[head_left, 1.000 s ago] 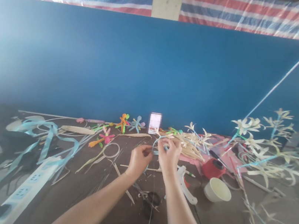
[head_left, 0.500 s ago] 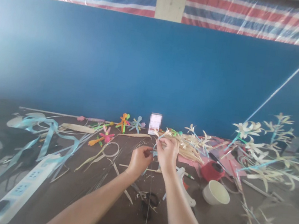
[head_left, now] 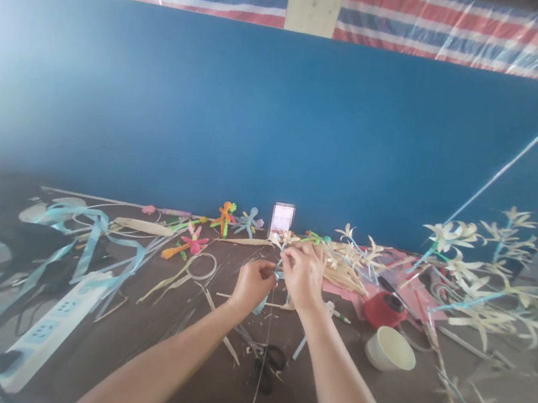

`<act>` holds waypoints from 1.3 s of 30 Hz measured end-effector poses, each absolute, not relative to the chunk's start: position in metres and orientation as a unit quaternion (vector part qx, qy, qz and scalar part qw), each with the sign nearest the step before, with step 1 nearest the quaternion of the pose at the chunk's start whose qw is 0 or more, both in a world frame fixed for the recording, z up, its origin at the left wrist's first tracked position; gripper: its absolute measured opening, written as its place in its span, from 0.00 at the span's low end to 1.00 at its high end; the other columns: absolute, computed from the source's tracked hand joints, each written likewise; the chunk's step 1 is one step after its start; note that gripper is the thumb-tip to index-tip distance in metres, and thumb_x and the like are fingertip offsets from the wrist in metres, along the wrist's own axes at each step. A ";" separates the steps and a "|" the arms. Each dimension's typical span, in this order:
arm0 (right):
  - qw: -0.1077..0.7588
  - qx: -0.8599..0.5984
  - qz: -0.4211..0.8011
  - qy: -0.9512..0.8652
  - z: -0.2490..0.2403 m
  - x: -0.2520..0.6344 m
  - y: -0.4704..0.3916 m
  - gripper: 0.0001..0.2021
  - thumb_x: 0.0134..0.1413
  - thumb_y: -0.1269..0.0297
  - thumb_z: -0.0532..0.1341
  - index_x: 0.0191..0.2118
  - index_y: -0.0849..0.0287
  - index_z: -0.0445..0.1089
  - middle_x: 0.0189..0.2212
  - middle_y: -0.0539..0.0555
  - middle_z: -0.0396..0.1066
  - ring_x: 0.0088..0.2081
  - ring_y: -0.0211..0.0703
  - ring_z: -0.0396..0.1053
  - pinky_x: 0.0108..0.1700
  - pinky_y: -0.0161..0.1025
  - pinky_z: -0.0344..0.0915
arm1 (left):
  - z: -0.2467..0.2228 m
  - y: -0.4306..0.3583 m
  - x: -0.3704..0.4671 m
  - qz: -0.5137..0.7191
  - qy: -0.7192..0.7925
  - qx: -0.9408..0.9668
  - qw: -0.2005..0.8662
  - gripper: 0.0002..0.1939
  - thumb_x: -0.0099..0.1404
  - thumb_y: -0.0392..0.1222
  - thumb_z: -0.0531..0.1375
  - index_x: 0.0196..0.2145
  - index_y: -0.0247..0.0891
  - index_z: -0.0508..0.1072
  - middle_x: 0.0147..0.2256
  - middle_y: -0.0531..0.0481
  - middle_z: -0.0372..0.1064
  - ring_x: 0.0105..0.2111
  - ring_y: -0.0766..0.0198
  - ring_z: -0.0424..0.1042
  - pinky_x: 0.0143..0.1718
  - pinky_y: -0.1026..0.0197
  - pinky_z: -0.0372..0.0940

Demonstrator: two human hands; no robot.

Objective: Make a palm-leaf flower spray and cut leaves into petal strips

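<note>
Near the back of the table my two hands meet around a small cream artificial flower (head_left: 286,237) on a thin wire stem. My right hand (head_left: 304,275) is closed, its thumb and fingertips pinching the stem just below the petals. Lower on the left, my left hand (head_left: 253,285) is closed, with thumb and forefinger on a light blue ribbon (head_left: 260,305) at the stem. A thin pale wire (head_left: 257,388) runs down from between my hands across the scissors (head_left: 266,367), which lie with black handles towards me. The exact grip points are partly hidden by my fingers.
Finished cream flower sprays (head_left: 463,257) spread along the right. A red roll (head_left: 384,309) and a cream cup (head_left: 391,350) sit beside my right forearm. On the left lie a white power strip (head_left: 51,324), blue ribbons (head_left: 92,236) and a tape ring (head_left: 202,266). A phone (head_left: 282,220) leans at the back.
The flower between my fingers has turned and dropped slightly, and more blue ribbon shows under my left hand. My right forearm now covers most of the white glue gun. The view has shifted slightly.
</note>
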State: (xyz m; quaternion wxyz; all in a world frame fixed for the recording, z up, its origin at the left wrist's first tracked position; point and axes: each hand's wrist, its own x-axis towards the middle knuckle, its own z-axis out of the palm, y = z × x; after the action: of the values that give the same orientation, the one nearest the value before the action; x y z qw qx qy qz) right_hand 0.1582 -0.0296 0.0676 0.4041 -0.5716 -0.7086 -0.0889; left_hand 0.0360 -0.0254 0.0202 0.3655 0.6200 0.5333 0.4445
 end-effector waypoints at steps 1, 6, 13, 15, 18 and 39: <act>0.401 -0.572 -0.090 -0.710 0.067 0.158 -0.029 0.06 0.49 0.67 0.57 0.26 0.57 0.69 0.31 0.53 0.63 0.38 0.46 0.55 0.38 0.41 0.49 | 0.020 -0.025 0.036 0.444 0.533 0.620 0.365 0.14 0.47 0.34 0.56 0.34 0.32 0.71 0.21 0.50 0.71 0.25 0.64 0.70 0.30 0.63 0.62; 0.368 -0.571 -0.099 -0.727 0.069 0.160 -0.029 0.07 0.50 0.66 0.56 0.26 0.56 0.69 0.30 0.53 0.63 0.37 0.46 0.54 0.38 0.41 0.48 | 0.018 -0.023 0.035 0.441 0.534 0.619 0.370 0.14 0.47 0.33 0.55 0.34 0.32 0.71 0.20 0.50 0.71 0.24 0.64 0.70 0.29 0.64 0.61; 0.342 -0.569 -0.112 -0.739 0.071 0.160 -0.028 0.08 0.51 0.66 0.55 0.26 0.56 0.70 0.30 0.53 0.64 0.37 0.47 0.54 0.38 0.43 0.48 | 0.016 -0.022 0.034 0.438 0.530 0.627 0.365 0.13 0.46 0.33 0.55 0.33 0.33 0.72 0.20 0.51 0.70 0.23 0.64 0.69 0.28 0.64 0.60; 0.344 -0.574 -0.110 -0.735 0.070 0.159 -0.026 0.06 0.49 0.65 0.56 0.27 0.55 0.70 0.31 0.54 0.64 0.38 0.48 0.55 0.39 0.44 0.49 | 0.013 -0.021 0.034 0.445 0.525 0.618 0.379 0.13 0.46 0.33 0.55 0.33 0.32 0.72 0.20 0.50 0.70 0.24 0.64 0.69 0.28 0.64 0.61; 0.374 -0.576 -0.090 -0.721 0.072 0.161 -0.022 0.07 0.44 0.61 0.60 0.31 0.56 0.71 0.34 0.56 0.64 0.40 0.51 0.56 0.41 0.46 0.50 | 0.011 -0.019 0.035 0.458 0.519 0.595 0.408 0.13 0.47 0.34 0.55 0.32 0.32 0.72 0.20 0.50 0.70 0.24 0.64 0.70 0.27 0.64 0.61; 0.562 -0.518 0.387 -0.516 0.004 0.150 -0.031 0.16 0.43 0.59 0.57 0.40 0.59 0.69 0.35 0.54 0.70 0.35 0.45 0.65 0.37 0.39 0.60 | 0.023 -0.012 0.026 0.487 0.447 0.487 0.571 0.15 0.49 0.39 0.59 0.36 0.33 0.72 0.28 0.48 0.72 0.27 0.64 0.71 0.27 0.66 0.63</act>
State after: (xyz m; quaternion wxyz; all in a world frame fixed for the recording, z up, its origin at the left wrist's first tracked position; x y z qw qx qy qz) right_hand 0.1500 -0.0309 0.0035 0.5618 -0.5175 -0.5164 0.3872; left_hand 0.0260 -0.0123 0.0230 0.5714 0.4867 0.4466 0.4870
